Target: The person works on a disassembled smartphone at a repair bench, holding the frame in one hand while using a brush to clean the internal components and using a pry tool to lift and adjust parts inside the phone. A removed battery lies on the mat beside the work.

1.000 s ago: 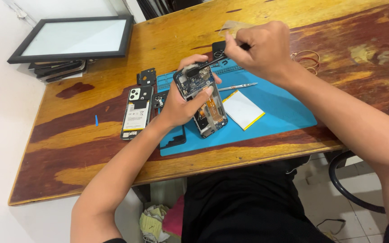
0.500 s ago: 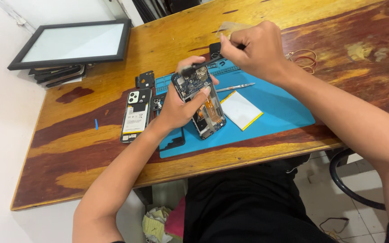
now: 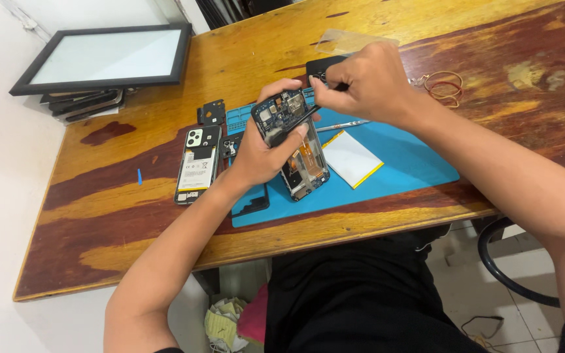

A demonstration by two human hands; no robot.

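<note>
Your left hand grips the opened black phone chassis above the blue rubber mat; your right hand pinches a thin dark tool into it. A slip could gouge the exposed board.

Single head view, looking steeply down, close over wooden table.

a reddish-brown wooden desk with yellow grain streaks stands against a plain white wall. below it lies a pale tiled floor, with crumpled cloth underneath and a dark curved chair part at the side. even, soft light.
</note>
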